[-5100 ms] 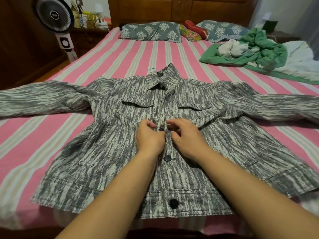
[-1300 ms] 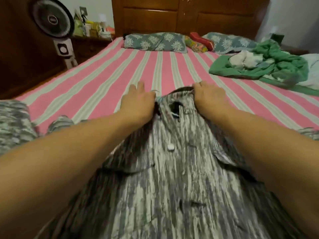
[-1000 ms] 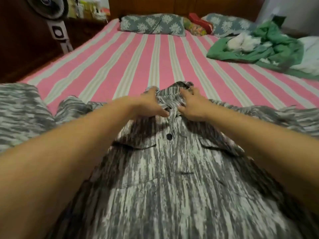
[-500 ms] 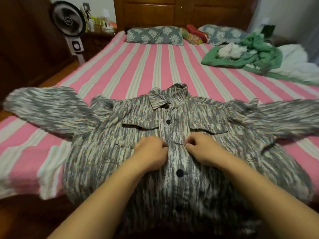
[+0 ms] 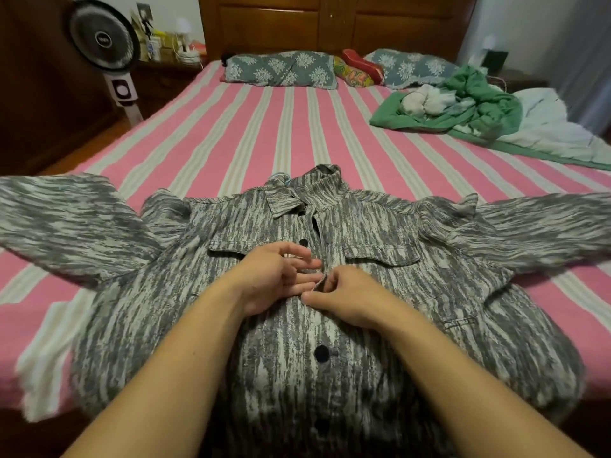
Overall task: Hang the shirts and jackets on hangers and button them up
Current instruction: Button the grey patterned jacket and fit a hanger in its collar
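**Hands back at mid-placket; one fastening open between two closed buttons**

Both hands have come down from the collar, where they were a second ago, to the middle of the jacket (image 5: 380, 292) front. The left hand (image 5: 274, 279) lies on the cloth just left of the placket, fingers loosely spread and partly curled; whether it has hold of a button cannot be told, as the fingers cover that spot. The right hand (image 5: 347, 299) pinches the raised edge of the placket between thumb and fingers. The two hands are touching or very nearly so.

Position of the garment: it lies face up on the striped bed (image 5: 297, 127), sleeves spread to either side, hem towards the person and hanging over the bed's near edge. It has been drawn nearer the foot of the bed than it lay five seconds ago.

Judgement: the upper button (image 5: 303, 242) and the lower button (image 5: 321, 353) appear fastened, so the work in hand is probably the fastening between them. The collar gap above looks slightly open.

Not verifiable: the button and hole under the fingers; any hanger, save a thin pale loop at the collar that cannot be identified; the hem, cut off below and behind the forearms. Both sleeves are blurred. A green heap of clothing (image 5: 463, 104) lies well apart at the far right.
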The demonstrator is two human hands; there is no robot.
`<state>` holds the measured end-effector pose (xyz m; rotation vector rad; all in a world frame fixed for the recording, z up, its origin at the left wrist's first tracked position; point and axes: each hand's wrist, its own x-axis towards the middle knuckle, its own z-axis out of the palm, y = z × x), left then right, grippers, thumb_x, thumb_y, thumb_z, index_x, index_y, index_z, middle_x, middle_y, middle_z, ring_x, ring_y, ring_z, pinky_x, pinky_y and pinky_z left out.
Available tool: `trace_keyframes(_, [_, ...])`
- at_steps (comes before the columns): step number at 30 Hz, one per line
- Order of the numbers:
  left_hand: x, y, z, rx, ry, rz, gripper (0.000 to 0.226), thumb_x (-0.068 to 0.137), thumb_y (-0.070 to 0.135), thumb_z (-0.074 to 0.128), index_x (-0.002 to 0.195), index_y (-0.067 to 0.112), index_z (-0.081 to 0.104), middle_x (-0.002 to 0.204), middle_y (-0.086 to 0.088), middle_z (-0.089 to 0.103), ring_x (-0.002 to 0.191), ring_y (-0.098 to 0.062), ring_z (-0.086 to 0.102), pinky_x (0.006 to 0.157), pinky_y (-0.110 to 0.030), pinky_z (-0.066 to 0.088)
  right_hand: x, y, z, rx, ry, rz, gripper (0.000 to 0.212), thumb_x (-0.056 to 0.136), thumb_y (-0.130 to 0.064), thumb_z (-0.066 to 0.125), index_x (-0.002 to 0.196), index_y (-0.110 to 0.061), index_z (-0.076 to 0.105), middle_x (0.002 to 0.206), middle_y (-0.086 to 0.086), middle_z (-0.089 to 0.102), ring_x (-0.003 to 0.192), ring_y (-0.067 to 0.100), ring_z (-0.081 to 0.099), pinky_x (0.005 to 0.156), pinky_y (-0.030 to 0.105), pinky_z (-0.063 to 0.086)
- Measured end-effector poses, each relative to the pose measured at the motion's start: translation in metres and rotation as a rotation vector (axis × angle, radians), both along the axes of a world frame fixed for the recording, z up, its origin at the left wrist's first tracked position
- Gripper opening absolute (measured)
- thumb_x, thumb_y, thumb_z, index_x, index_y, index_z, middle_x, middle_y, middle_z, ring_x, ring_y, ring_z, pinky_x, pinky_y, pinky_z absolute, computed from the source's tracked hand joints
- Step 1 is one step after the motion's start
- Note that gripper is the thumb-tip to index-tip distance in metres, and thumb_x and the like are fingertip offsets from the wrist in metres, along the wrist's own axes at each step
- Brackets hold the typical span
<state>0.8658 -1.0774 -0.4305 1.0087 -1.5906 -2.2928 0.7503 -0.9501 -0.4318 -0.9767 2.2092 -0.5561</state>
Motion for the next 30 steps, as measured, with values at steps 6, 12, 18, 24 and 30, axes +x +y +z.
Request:
trace_keyframes(6, [-0.009,-0.009,-0.001,-0.043,-0.064,0.017,0.029,0.098,-0.012,0.040,0.115,-0.001,0.060,0.114,-0.021,0.073,0.104,-0.033,0.073,0.090,-0.041,0.060,0.019,-0.018,-0.013,0.038,0.266,-0.170,0.037,0.086,-0.059,0.064,0.092,-0.022,0.063,0.096,-0.005,0.063,0.098,0.022,0.059,0.101,0.045,0.045])
trace_keyframes(12, [-0.012,0.003,-0.007,-0.946,-0.444,-0.418,0.017,0.091,0.031,0.074,0.107,0.027,0.073,0.100,0.012,0.070,0.086,0.002,0.062,0.072,-0.017,0.044,0.006,-0.008,-0.001,-0.207,-0.163,-0.336,0.023,0.089,-0.020,0.069,0.074,-0.014,0.052,0.067,-0.002,0.048,0.056,0.015,0.043,0.047,0.025,0.040])
trace_keyframes(18, [-0.018,0.011,-0.009,-1.066,-0.571,-0.412,0.020,0.085,0.031,0.081,0.082,0.025,0.062,0.081,0.009,0.067,0.078,-0.010,0.062,0.075,-0.031,0.052,-0.001,0.004,0.002,-0.400,-0.472,-0.491,0.012,0.088,-0.020,0.067,0.084,-0.009,0.065,0.062,0.003,0.049,0.055,0.019,0.045,0.053,0.033,0.040])
trace_keyframes(24, [-0.017,0.012,-0.003,-1.014,-0.587,-0.313,0.019,0.091,0.014,0.071,0.077,0.025,0.067,0.083,0.007,0.067,0.079,-0.012,0.062,0.067,-0.027,0.046,0.005,-0.003,0.002,-0.256,-0.253,-0.381,0.027,0.087,-0.016,0.068,0.108,-0.017,0.052,0.081,0.003,0.059,0.054,0.014,0.050,0.045,0.026,0.036])
trace_keyframes(30, [-0.016,0.022,0.000,-1.017,-0.611,-0.228,0.014,0.096,0.013,0.053,0.090,0.016,0.065,0.089,-0.003,0.066,0.079,-0.019,0.061,0.067,-0.032,0.051,0.024,-0.010,-0.018,-0.308,0.227,-0.358,0.028,0.086,-0.016,0.063,0.069,-0.026,0.043,0.078,-0.005,0.052,0.069,0.020,0.050,0.054,0.030,0.035])
